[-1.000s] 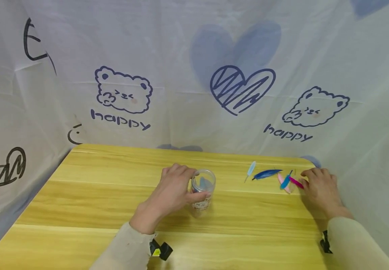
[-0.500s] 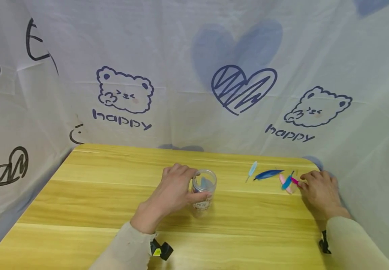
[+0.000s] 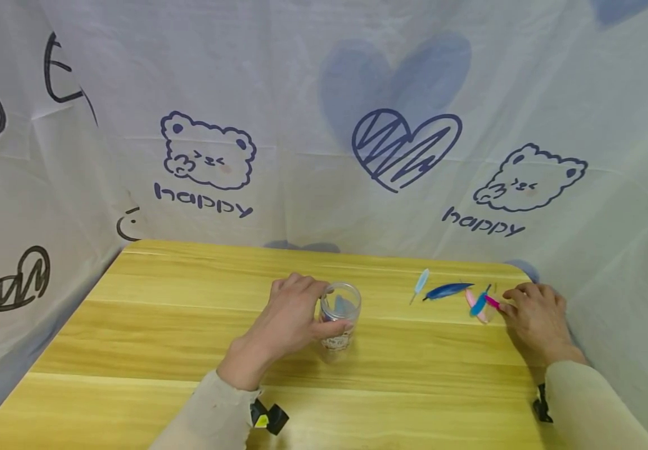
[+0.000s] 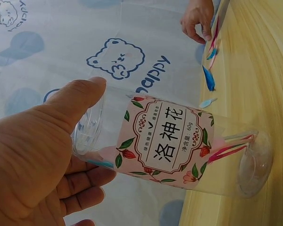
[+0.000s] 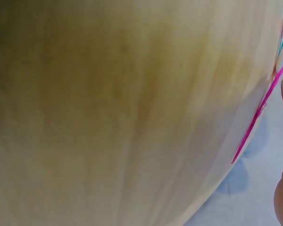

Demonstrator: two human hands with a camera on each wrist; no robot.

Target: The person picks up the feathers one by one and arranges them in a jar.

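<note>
My left hand [image 3: 287, 312] grips a clear plastic jar [image 3: 350, 315] near its open mouth, thumb on one side and fingers on the other. The jar stands upright on the table; its pink flowered label [image 4: 162, 141] faces the left wrist camera. Feathers [image 4: 231, 147] in pink, white and blue show inside it. At the table's far right, my right hand [image 3: 537, 319] is low over a magenta feather [image 5: 259, 113], thumb tip right at its end. Left of that hand lie a teal feather [image 3: 478, 304], a pink feather [image 3: 483, 317], a dark blue feather [image 3: 447, 291] and a pale blue feather [image 3: 421, 282].
The yellow wood-grain table [image 3: 189, 350] ends at a rounded far right corner close to my right hand. Behind it hangs a pale cloth [image 3: 301, 187] printed with bears and hearts, and more cloth hangs along both sides.
My right hand's thumb has come slightly left, onto the near end of the magenta feather. The left hand and the jar stay where they were.
</note>
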